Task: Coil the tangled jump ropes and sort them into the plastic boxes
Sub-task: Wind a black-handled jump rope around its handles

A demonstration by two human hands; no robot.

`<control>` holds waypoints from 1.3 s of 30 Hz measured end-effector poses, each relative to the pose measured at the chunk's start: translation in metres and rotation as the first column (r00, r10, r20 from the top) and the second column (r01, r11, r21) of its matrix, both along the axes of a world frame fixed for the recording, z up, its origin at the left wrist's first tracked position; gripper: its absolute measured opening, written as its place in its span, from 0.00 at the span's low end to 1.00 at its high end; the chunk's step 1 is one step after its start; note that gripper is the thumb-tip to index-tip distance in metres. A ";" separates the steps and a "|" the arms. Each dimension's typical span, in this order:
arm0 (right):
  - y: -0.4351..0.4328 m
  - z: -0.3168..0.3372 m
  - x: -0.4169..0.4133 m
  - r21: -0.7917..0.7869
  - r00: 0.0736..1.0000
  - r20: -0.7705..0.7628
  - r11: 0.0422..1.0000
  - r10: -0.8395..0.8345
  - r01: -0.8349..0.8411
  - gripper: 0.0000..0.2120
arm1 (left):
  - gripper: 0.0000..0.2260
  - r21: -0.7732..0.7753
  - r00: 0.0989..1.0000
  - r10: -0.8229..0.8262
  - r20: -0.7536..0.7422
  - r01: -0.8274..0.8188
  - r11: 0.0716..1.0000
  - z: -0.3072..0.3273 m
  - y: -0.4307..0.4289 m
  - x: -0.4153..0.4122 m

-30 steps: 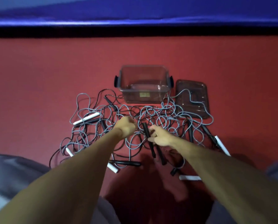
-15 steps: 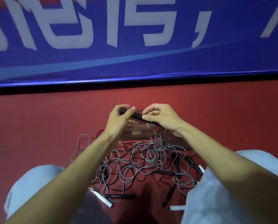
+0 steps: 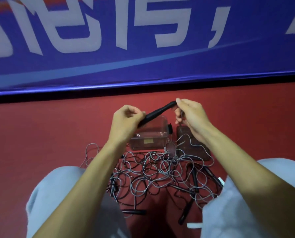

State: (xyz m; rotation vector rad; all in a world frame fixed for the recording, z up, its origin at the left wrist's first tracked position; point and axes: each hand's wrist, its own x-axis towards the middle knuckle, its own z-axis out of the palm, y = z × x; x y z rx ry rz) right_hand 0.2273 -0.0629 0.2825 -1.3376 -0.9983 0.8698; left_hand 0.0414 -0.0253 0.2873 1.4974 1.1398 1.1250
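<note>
Your left hand (image 3: 126, 121) and right hand (image 3: 191, 115) each grip an end of a black tapered jump-rope handle (image 3: 158, 112), raised above the clear plastic box (image 3: 150, 140). The grey and black rope tangle (image 3: 160, 170) lies on the red floor (image 3: 40, 134) beside it.

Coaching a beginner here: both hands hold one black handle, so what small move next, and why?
Probably pull the handle up to draw its cord from the tangle: left hand and right hand grip it, while the rest lies knotted below.
</note>
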 end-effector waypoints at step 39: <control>-0.023 0.036 0.002 0.170 0.917 -0.398 0.983 -0.001 0.075 0.03 | 0.10 -0.172 0.827 -0.546 -0.132 0.523 0.835 -0.009 -0.026 0.029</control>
